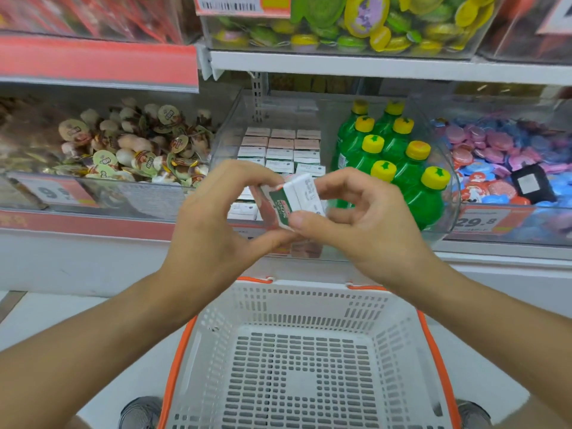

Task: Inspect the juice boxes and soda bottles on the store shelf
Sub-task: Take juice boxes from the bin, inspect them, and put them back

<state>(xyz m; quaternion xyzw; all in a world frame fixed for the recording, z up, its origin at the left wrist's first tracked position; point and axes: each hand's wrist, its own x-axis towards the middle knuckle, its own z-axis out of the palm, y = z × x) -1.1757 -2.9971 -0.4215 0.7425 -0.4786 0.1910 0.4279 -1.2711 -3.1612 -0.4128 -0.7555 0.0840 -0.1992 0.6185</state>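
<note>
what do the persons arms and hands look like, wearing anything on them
Both forearms are bare as far as the view shows: no sleeves, no watch, no bracelet. The left hand and the right hand have no gloves and no rings that can be seen. The fingernails are short and unpainted.

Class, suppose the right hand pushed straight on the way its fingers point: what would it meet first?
The right hand points leftward; past the juice box it pinches, it would probably meet the left hand, though depth is unclear.

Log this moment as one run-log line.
stage: inspecting | left hand: holds juice box | right hand: holds same box | soda bottles: untouched | basket: below
</note>
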